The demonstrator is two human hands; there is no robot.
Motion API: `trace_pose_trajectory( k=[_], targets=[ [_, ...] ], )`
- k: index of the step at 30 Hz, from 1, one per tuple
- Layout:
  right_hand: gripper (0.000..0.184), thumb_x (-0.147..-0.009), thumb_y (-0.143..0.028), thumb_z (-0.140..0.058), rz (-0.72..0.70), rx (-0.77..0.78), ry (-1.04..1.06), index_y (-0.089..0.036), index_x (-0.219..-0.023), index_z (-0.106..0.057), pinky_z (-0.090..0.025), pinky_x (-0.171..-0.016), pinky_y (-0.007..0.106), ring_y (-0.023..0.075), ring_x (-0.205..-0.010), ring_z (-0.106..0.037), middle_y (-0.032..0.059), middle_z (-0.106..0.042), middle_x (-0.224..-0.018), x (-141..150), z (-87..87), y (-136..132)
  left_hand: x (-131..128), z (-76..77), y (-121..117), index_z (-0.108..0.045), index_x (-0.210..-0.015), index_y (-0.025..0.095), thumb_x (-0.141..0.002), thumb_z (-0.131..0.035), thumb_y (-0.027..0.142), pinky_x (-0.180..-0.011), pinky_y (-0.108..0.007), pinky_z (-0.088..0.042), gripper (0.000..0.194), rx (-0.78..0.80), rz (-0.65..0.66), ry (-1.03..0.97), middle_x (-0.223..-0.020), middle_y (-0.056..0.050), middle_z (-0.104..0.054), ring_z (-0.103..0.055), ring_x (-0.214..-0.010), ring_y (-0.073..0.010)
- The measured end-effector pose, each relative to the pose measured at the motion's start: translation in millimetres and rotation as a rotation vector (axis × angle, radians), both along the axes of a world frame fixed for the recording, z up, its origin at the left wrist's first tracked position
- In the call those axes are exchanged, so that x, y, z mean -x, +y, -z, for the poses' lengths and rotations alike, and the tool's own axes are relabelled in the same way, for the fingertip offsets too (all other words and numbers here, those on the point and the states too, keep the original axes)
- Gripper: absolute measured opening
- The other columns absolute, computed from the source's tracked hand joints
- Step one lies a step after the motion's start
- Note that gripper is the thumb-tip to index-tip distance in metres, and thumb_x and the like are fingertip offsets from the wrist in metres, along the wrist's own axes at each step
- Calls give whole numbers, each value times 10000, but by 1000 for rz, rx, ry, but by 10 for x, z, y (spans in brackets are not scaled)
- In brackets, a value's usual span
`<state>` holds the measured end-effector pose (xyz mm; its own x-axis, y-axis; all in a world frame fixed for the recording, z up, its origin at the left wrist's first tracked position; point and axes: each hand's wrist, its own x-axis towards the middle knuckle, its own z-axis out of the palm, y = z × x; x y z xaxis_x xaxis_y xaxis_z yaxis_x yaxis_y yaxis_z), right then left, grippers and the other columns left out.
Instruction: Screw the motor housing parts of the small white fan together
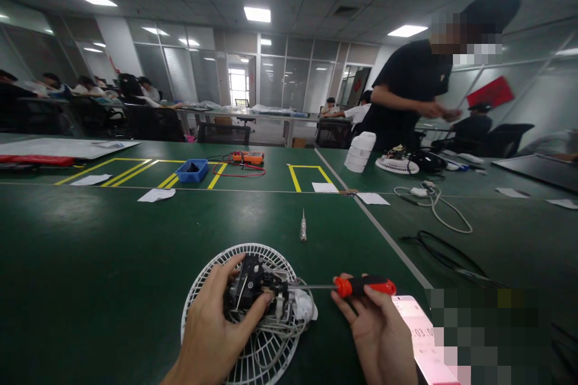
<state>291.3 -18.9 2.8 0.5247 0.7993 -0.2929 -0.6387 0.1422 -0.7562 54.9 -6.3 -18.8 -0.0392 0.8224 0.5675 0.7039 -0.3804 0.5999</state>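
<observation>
My left hand [221, 313] grips a black motor housing [247, 283] with its thumb and fingers. The housing rests on a round white fan grille [208, 271], among loops of pale cable [286, 329]. In my right hand [370, 325] is a red and black screwdriver [365, 286], held level. Its shaft points left, and the tip meets the black mechanism beside the housing; the exact contact point is hidden. A white plastic part [304, 305] sits at the grille's right side. Beyond the grille a small clear-handled screwdriver [303, 228] lies on the green table.
A lit phone [422, 337] lies by my right wrist. Farther back are a blue bin [192, 171], an orange multimeter [247, 157] with leads, a white bottle [360, 151] and paper slips. Cables [451, 258] lie on the right. A person [410, 84] stands across the table.
</observation>
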Motion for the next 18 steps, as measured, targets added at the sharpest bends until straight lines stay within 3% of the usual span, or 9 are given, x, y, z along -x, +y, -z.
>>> trace_pose_trajectory(
  k=[3, 8, 10, 14, 16, 18],
  targets=[
    [492, -475, -283, -938, 17, 0, -37, -200, -839, -618, -629, -693, 348, 236, -836, -707, 21, -719, -826, -3, 12, 16, -4, 7, -7, -524, -1356, 297, -852, -705, 546, -841, -429, -604, 591, 7, -9, 1, -1129, -56, -680, -696, -997, -249],
    [508, -523, -328, -960, -44, 38, -143, -217, -850, -588, -530, -488, 260, 143, -541, -595, -47, -653, -680, 26, 27, -3, 2, 5, 7, -542, -1338, 292, -839, -717, 551, -821, -422, -596, 588, 4, -11, 8, -1087, -50, -679, -689, -972, -250],
    [498, -537, -326, -946, -49, 37, -136, -224, -870, -590, -521, -481, 262, 158, -573, -609, -42, -659, -702, 35, 25, -18, 8, -10, 15, -550, -1318, 288, -835, -719, 549, -797, -411, -598, 575, -9, -9, 7, -1076, -48, -683, -691, -946, -243],
    [491, -520, -310, -893, 23, 26, -10, -212, -921, -628, -603, -665, 330, 232, -864, -686, 14, -705, -860, 31, 15, -18, 15, -47, 15, -562, -1280, 271, -821, -726, 551, -744, -404, -598, 563, -21, -23, 16, -1038, -52, -686, -689, -881, -236],
    [511, -501, -288, -896, 41, 29, -12, -207, -931, -631, -599, -677, 317, 213, -836, -676, 7, -699, -858, 28, 18, -10, 18, -53, 9, -565, -1274, 256, -818, -726, 543, -723, -397, -594, 562, -19, -26, 22, -1022, -58, -685, -685, -859, -234],
    [535, -518, -303, -926, 13, 30, -67, -220, -947, -616, -563, -591, 277, 166, -684, -632, -38, -659, -771, 32, 28, -8, 21, -47, 1, -566, -1271, 246, -814, -725, 536, -735, -400, -596, 564, -13, -32, 20, -1042, -68, -685, -687, -877, -238]
  ],
)
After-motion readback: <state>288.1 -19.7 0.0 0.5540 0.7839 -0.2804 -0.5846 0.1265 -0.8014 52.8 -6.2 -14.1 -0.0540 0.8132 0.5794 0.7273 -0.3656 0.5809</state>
